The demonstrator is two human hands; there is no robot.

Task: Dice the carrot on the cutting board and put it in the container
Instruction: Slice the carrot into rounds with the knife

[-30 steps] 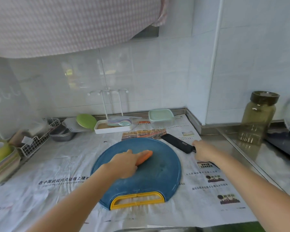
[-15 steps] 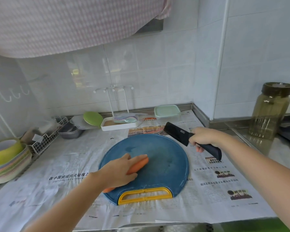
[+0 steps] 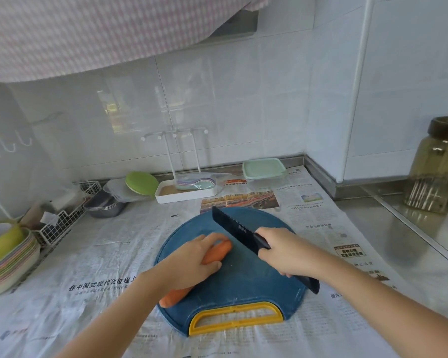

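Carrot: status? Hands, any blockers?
Left hand holds carrot down on cutting board. Right hand grips knife, blade at carrot's far end, carrot uncut. Container at back wall, lid on.

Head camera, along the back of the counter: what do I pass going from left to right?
Stacked bowls → wire basket → grey metal tin → green lid → white tray → mint-lidded container → glass jar.
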